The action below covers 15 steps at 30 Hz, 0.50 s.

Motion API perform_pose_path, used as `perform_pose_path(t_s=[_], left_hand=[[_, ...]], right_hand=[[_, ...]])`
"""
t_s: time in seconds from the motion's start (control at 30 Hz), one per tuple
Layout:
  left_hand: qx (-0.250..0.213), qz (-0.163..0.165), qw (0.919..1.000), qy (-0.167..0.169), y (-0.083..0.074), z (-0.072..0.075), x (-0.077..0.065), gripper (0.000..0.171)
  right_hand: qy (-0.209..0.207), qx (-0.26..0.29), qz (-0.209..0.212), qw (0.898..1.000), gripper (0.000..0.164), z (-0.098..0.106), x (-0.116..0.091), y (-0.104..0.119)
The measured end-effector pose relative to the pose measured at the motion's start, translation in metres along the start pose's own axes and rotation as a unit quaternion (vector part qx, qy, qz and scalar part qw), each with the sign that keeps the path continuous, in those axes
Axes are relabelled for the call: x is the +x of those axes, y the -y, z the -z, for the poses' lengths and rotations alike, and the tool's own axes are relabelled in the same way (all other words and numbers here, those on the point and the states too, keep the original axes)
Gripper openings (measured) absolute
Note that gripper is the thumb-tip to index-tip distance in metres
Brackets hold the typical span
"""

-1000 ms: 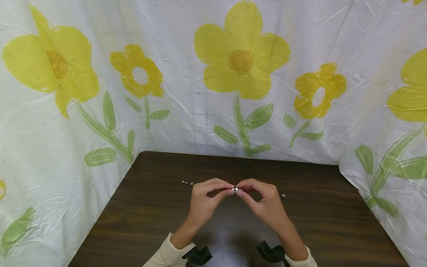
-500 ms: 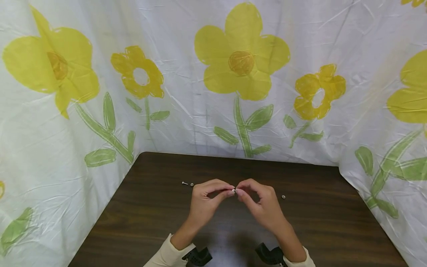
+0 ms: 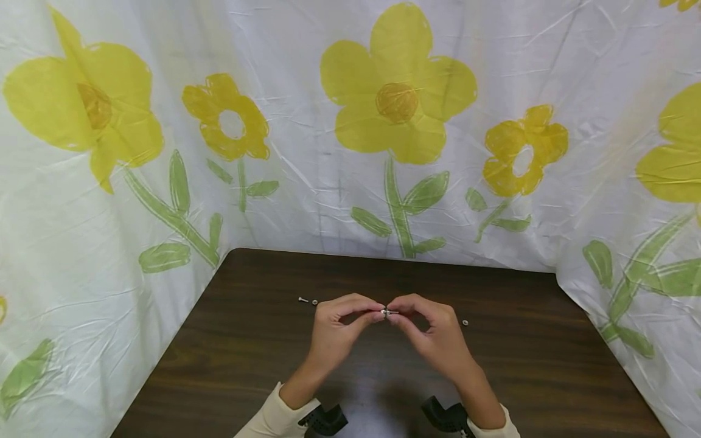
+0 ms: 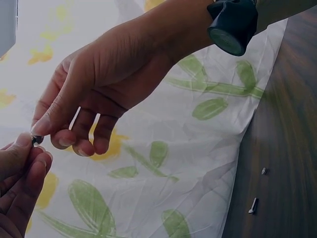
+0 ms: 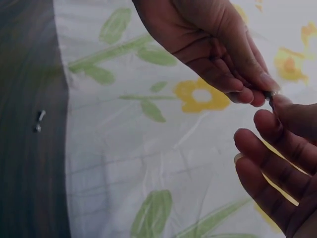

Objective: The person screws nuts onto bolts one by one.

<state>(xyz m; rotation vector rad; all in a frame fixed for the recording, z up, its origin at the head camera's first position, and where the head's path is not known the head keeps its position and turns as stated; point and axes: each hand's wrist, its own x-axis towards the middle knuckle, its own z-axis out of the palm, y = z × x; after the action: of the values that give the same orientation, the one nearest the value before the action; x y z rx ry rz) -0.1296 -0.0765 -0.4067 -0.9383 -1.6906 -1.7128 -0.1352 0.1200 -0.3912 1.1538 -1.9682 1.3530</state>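
In the head view, my left hand and right hand meet fingertip to fingertip over the table. The left thumb and index finger pinch the head end of a small metal bolt, whose shank points right. My right thumb and index fingertips close around a small nut on that shank. In the left wrist view, the nut shows dark between both hands' fingertips. The right wrist view shows my right hand with its other fingers extended and my left hand opposite. Fingertips partly hide the bolt.
On the dark wooden table, a loose bolt and a loose nut lie left of the left hand. Another nut lies right of the right hand. A white flowered curtain surrounds the table's far sides.
The right fingertips covered the shank half a second ago and have now drawn back slightly, showing it again. The left hand and loose hardware stay in place.
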Motion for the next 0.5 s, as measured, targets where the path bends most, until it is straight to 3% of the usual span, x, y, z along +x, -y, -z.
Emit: perform_pose_path(t_s=[0.5], left_hand=[[0.008,0.003,0.9999,-0.006,-0.0014,-0.0001,0.0007,0.016]], right_hand=[[0.013,-0.023,-0.018,0.999,0.026,-0.002,0.0009,0.0026]])
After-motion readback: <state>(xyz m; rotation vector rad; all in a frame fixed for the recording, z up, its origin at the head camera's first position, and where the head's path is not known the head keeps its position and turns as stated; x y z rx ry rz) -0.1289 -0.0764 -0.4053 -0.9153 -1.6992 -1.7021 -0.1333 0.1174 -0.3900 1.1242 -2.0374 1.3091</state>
